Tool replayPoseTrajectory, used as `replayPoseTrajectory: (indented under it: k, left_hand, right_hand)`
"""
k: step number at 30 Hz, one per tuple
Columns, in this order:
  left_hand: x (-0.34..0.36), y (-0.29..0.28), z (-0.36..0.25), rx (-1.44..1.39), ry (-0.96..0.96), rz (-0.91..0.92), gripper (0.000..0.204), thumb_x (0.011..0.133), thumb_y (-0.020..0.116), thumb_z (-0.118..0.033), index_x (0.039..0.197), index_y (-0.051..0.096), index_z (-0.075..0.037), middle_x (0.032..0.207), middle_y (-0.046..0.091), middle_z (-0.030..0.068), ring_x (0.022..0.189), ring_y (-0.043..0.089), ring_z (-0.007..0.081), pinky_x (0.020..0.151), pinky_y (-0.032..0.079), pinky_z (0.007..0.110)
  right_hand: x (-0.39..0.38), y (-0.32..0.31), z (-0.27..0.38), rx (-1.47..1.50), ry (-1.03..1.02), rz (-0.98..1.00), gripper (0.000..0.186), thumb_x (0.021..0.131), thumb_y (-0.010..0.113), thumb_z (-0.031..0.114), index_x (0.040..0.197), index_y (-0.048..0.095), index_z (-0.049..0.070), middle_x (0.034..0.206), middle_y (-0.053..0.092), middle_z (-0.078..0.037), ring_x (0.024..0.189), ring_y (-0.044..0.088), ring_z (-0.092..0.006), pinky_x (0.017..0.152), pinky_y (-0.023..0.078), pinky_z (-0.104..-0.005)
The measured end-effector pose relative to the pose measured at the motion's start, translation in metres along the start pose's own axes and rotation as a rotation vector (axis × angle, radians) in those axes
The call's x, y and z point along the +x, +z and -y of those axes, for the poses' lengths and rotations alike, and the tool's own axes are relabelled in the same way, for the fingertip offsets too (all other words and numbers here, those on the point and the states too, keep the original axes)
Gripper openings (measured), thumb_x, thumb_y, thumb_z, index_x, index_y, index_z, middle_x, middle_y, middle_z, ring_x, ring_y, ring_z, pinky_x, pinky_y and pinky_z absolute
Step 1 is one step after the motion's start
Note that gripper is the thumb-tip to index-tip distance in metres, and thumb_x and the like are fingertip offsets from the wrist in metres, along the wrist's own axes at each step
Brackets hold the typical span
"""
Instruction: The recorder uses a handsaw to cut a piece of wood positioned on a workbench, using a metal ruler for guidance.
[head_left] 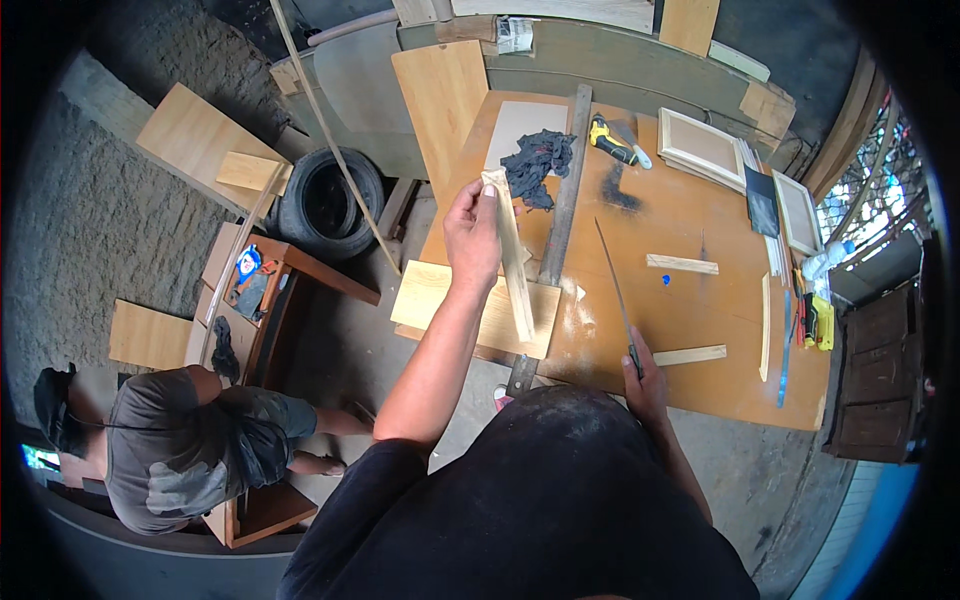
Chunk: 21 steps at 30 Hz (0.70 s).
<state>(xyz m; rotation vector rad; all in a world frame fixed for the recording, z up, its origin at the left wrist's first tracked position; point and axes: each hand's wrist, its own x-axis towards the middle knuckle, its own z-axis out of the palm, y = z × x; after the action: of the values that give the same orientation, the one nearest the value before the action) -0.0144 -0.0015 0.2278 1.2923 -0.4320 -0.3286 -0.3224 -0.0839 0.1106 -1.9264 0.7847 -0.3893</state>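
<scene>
My left hand (474, 240) is closed around the upper part of a pale wooden strip (515, 265), with the thumb near its top end. The strip slants down over a light wooden board (470, 305) at the table's near left edge. In my right hand (645, 385), low by the table's near edge, is the dark handle of a handsaw (612, 275). Its long thin blade shows nearly edge-on and points away from me. A short wooden strip (690, 355) lies just right of that hand. Pale sawdust (580, 315) is scattered between the board and the blade.
On the brown table (700, 310) lie another strip (682, 264), a dark cloth (540, 165), a yellow-black power tool (612, 142), a metal bar (568, 190) and stacked frames (700, 150). At left, a co-worker (180, 440) is by a wooden cabinet, near tyres (330, 205).
</scene>
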Motion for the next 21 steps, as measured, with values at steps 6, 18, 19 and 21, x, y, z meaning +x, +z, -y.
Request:
replayPoseTrajectory:
  k: [6, 18, 19, 21]
  left_hand:
    - [-0.008, -0.001, 0.005, -0.034, -0.067, 0.012, 0.029, 0.103, 0.052, -0.021, 0.121, 0.06, 0.002, 0.097, 0.065, 0.0093, 0.076, 0.07, 0.0193, 0.063, 0.061, 0.033]
    - [-0.006, -0.024, 0.169, 0.81, -0.101, -0.057, 0.031, 0.095, 0.059, -0.026, 0.113, 0.069, -0.002, 0.099, 0.072, 0.018, 0.092, 0.07, 0.0282, 0.086, 0.052, 0.038]
    - [-0.005, -0.027, 0.193, 0.867, -0.031, -0.072, 0.031, 0.095, 0.059, -0.025, 0.113, 0.069, -0.003, 0.101, 0.072, 0.0205, 0.095, 0.069, 0.0335, 0.087, 0.052, 0.041]
    - [-0.006, -0.023, 0.202, 0.899, -0.019, -0.041, 0.03, 0.094, 0.057, -0.023, 0.113, 0.069, -0.004, 0.102, 0.07, 0.0221, 0.096, 0.067, 0.037, 0.088, 0.051, 0.043]
  right_hand:
    - [-0.006, 0.0, -0.005, -0.05, -0.043, 0.012, 0.051, 0.099, 0.05, 0.016, 0.147, 0.041, 0.004, 0.141, 0.053, -0.022, 0.129, 0.054, -0.0351, 0.105, 0.043, -0.0406]
    - [-0.018, -0.018, 0.0, 0.165, 0.278, 0.221, 0.051, 0.099, 0.05, 0.013, 0.149, 0.04, 0.004, 0.142, 0.053, -0.021, 0.124, 0.058, -0.0313, 0.102, 0.045, -0.0382]
    - [-0.021, -0.013, -0.022, 0.103, 0.056, 0.114, 0.052, 0.099, 0.051, 0.014, 0.149, 0.04, 0.006, 0.128, 0.063, -0.022, 0.108, 0.066, -0.0312, 0.093, 0.05, -0.038]
    - [-0.022, -0.018, -0.025, -0.024, -0.045, 0.061, 0.052, 0.099, 0.052, 0.014, 0.149, 0.041, 0.008, 0.124, 0.065, -0.023, 0.103, 0.068, -0.0328, 0.091, 0.051, -0.0389]
